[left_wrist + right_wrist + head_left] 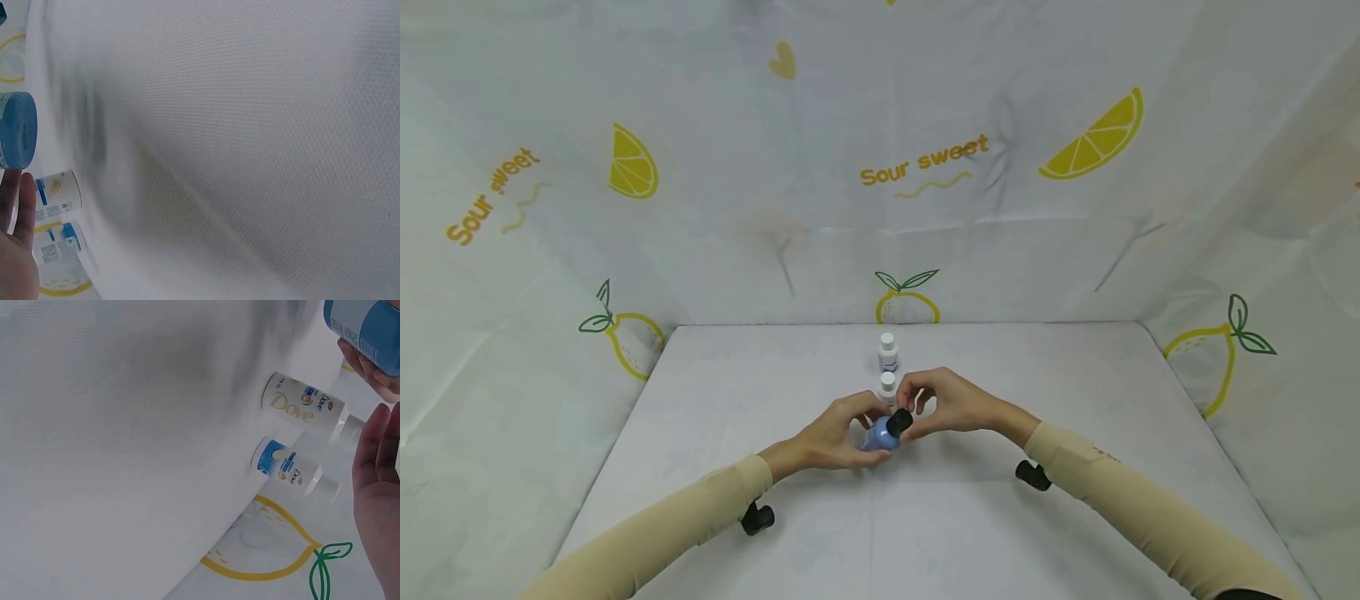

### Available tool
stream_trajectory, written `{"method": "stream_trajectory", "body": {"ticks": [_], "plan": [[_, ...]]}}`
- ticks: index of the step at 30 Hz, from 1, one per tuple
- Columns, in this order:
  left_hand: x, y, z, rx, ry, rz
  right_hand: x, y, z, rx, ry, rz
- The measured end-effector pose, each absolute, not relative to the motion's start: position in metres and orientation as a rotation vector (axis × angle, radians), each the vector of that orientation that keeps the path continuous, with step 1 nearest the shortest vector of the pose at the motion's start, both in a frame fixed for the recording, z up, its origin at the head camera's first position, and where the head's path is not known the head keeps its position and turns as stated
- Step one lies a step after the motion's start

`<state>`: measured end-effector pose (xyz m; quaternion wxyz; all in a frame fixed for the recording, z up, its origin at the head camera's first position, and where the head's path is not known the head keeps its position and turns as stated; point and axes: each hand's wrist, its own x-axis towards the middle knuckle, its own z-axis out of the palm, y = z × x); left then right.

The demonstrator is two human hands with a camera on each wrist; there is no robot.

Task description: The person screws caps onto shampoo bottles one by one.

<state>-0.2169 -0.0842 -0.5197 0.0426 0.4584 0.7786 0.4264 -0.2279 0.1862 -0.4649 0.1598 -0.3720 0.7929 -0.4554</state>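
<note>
In the head view my left hand (842, 433) grips a blue bottle (878, 437) round its body, with the thumb in front and fingers behind. The bottle tilts, its black cap (899, 422) pointing up and to the right. My right hand (951, 402) pinches that cap between thumb and fingertips. The left wrist view shows the base of the blue bottle (20, 131), raised off the table. Just behind the hands stands a white Dove bottle (303, 406) with a white cap, upright on the table. Part of it is hidden by the left fingers in the head view.
A second white Dove bottle (284, 465), with a blue label, stands farther back in line with the first. The table (775, 375) has a white cloth, and its back edge meets a lemon-printed curtain (715, 208). Similar cloth hangs on both sides.
</note>
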Motion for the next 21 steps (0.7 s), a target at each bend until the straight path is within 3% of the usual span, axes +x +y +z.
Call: {"method": "stream_trajectory", "body": {"ticks": [21], "plan": [[-0.217,-0.0826,-0.519,1.351,2.399,1.295,-0.2248,0.1842,-0.4659,-1.073,2.335,-1.305]]}}
